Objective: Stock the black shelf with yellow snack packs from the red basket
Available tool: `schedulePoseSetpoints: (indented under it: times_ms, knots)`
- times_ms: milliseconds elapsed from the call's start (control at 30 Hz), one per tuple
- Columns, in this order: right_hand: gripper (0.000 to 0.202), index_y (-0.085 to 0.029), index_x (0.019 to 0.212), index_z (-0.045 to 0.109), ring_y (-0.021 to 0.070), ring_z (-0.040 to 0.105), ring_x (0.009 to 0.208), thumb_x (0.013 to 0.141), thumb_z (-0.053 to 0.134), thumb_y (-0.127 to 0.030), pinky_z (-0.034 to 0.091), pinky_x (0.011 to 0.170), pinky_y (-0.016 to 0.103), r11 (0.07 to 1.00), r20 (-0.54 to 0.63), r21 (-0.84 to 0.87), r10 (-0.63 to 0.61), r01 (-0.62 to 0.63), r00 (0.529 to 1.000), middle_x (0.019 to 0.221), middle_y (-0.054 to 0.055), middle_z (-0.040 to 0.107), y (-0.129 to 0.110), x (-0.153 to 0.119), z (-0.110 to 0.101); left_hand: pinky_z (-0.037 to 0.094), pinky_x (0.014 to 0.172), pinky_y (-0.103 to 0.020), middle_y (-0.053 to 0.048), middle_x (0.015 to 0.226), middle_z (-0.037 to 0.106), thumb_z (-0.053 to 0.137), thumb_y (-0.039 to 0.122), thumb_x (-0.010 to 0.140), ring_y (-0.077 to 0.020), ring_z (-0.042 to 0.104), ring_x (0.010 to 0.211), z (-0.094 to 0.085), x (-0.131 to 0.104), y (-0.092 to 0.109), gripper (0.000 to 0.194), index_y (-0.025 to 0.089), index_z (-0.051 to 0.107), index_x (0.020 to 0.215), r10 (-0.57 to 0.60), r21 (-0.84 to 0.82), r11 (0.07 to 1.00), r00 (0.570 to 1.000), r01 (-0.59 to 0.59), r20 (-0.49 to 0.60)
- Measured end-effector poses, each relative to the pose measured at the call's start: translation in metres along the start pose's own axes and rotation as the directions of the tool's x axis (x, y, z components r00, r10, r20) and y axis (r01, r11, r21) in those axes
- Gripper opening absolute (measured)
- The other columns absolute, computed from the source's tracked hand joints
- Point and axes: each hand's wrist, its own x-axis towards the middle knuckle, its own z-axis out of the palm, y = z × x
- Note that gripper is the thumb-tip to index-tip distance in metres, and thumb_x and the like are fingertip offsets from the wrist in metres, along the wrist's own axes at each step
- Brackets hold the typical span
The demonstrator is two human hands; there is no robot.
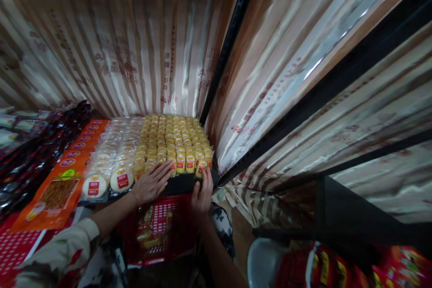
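yellow snack packets (180, 162) in tight rows on black shelf (182, 183), beside round pale crackers (122, 179) in clear wrap. left hand (152, 184) open, fingers against front row; right hand (202, 195), fingertips on front corner packet (201, 167), can't tell if gripping. red perforated basket (183, 207) below.

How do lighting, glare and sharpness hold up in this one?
Head view: dim overall, with the red basket in shadow; head view: a bright glare streak on the right-hand sheeting; head view: wide-angle stretching toward the edges, dark packets at left look smeared, yellow-wrapped packs clearer.
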Motion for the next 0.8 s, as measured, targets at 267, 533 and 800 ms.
schedulePoseSetpoints:
  times_ms: [267, 533, 800]
  knots:
    - [0.056, -0.007, 0.142, 0.022, 0.0246, 0.018, 0.137, 0.095, 0.022, -0.036, 0.023, 0.107, 0.05, 0.982, -0.04, -0.035, 0.183, -0.184, 0.982, 0.146, 0.02, 0.022, 0.018, 0.024, 0.016, 0.011, 0.113, -0.04, -0.008, 0.147, 0.027, 0.035, 0.029, 0.091, -0.0199, 0.018, 0.138, 0.021, 0.035, 0.029, 0.05, 0.014, 0.032, 0.139, 0.008, -0.068, 0.998, 1.0, -0.007, 0.013]
    - [0.061, -0.003, 0.14, 0.026, 0.0241, 0.02, 0.136, 0.093, 0.02, -0.043, 0.022, 0.109, 0.048, 0.978, 0.009, -0.001, 0.208, -0.208, 0.978, 0.145, 0.021, 0.024, 0.03, 0.027, 0.025, 0.012, 0.113, -0.044, -0.009, 0.148, 0.026, 0.035, 0.035, 0.091, -0.0206, 0.016, 0.138, 0.03, 0.038, 0.027, 0.055, 0.013, 0.025, 0.141, -0.058, -0.139, 0.988, 0.997, 0.065, 0.058]
    - [0.062, -0.003, 0.138, 0.029, 0.0241, 0.021, 0.136, 0.092, 0.024, -0.044, 0.02, 0.11, 0.046, 0.969, -0.001, 0.068, 0.239, -0.239, 0.971, 0.144, 0.021, 0.027, 0.027, 0.03, 0.02, 0.011, 0.114, -0.043, -0.007, 0.149, 0.023, 0.034, 0.033, 0.091, -0.0201, 0.011, 0.139, 0.027, 0.038, 0.031, 0.054, 0.012, 0.026, 0.14, -0.061, -0.108, 0.992, 0.996, 0.068, 0.069]
